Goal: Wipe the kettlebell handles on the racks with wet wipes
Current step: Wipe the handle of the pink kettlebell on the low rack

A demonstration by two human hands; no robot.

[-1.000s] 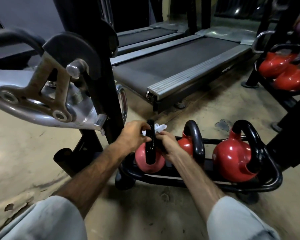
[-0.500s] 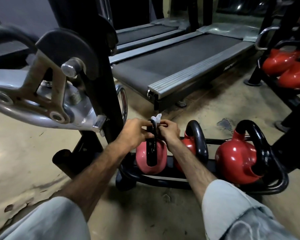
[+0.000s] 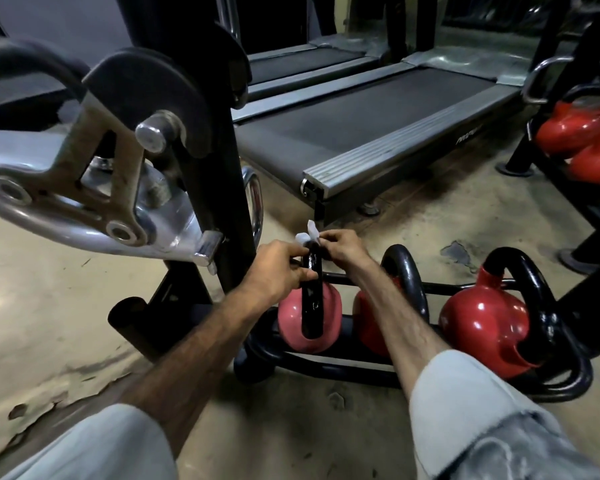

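Note:
A low black floor rack [image 3: 326,367] holds three red kettlebells with black handles. The leftmost, pinkish kettlebell [image 3: 291,320] has its black handle [image 3: 311,296] standing up toward me. My left hand [image 3: 278,268] grips that handle from the left near its top. My right hand [image 3: 342,245] pinches a white wet wipe [image 3: 307,235] against the top of the same handle from the right. The middle kettlebell [image 3: 404,275] is partly hidden behind my right forearm. The right kettlebell [image 3: 485,323] sits untouched.
A steel and black machine frame [image 3: 118,188] juts in at the left, close to my left arm. Two treadmills [image 3: 371,123] lie ahead on the concrete floor. Another rack with red kettlebells [image 3: 575,133] stands at the far right.
Both hands have slid up the handle of the left kettlebell, and the wipe now sits at its top. The view has shifted slightly.

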